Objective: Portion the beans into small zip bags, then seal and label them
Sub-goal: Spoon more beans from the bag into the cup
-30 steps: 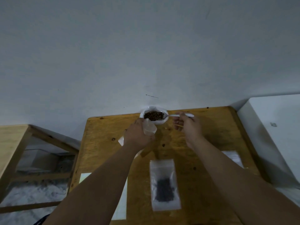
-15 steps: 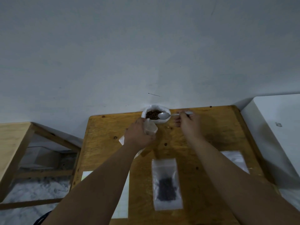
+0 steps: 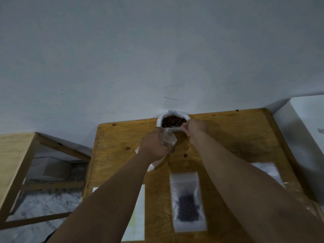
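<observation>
A white container of brown beans [image 3: 172,120] stands at the far edge of the wooden table [image 3: 228,137], against the wall. My right hand [image 3: 193,126] is at its right rim, gripping a spoon [image 3: 174,126] whose bowl dips into the beans. My left hand [image 3: 155,146] holds an empty small clear zip bag [image 3: 168,140] just in front of the container, its mouth facing up. A filled zip bag [image 3: 187,201] with dark beans lies flat on the table nearer to me.
A sheet of labels [image 3: 138,213] lies at the front left of the table. More clear bags [image 3: 268,172] rest at the right. A white box [image 3: 305,137] adjoins the table's right side. A second wooden table [image 3: 15,160] stands to the left.
My right hand has moved left to the container's rim and lowered the spoon into the beans; before, the spoon was held level above the rim. The left hand stays put.
</observation>
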